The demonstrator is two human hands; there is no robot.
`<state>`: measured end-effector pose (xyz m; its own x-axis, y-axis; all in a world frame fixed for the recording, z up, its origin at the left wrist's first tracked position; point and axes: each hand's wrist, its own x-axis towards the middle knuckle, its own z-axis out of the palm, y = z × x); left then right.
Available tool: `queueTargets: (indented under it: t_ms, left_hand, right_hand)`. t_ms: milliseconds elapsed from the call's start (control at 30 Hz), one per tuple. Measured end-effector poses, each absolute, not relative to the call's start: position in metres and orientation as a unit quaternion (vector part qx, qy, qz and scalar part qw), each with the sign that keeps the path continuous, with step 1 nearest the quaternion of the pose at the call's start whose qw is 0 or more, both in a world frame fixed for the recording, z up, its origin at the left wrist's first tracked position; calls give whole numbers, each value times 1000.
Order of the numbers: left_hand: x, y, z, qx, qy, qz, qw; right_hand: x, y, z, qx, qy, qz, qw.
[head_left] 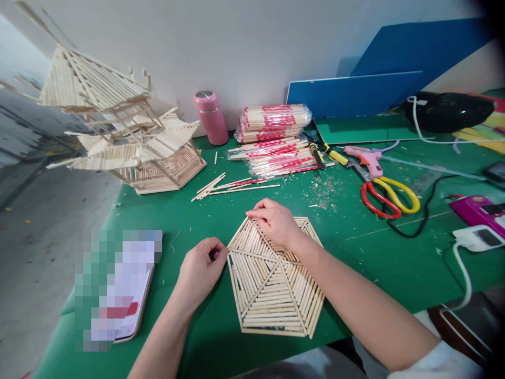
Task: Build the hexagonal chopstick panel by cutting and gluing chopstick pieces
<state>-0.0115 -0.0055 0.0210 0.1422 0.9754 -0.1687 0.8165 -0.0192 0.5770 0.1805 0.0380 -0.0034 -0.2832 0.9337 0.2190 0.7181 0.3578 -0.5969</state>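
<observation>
Many-sided flat panel of pale wooden sticks [272,300] is lying on a green tabletop [394,263]. At the panel's left corner, the bare left hand [201,266] is pinching its edge; at its upper-left corner, the bare right hand [276,223] is touching it with bent fingers, but I cannot tell whether they are gripping. Beyond the panel, slim pale loose sticks [209,187] are lying.
</observation>
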Motion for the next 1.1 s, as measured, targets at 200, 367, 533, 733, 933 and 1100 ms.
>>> queueTargets:
  t_ms: [200,367,533,733,933,1100]
  left_hand:
    - [-11,-6,21,702,645,132,272]
    - [-9,-7,22,698,653,130,265]
    - [-8,-8,21,700,656,125,253]
    - [-8,-9,19,709,654,125,232]
    - [-9,-9,14,716,651,131,214]
    - [-10,-9,14,721,646,137,211]
  right_hand:
    - [181,38,-3,-531,-777,196,277]
    - [180,38,-3,-532,-775,196,279]
    - [180,38,-4,-531,-775,196,281]
    - [180,37,-3,-533,-772,200,284]
    - [180,37,-1,-534,-769,206,285]
    - [181,38,1,-534,-766,217,284]
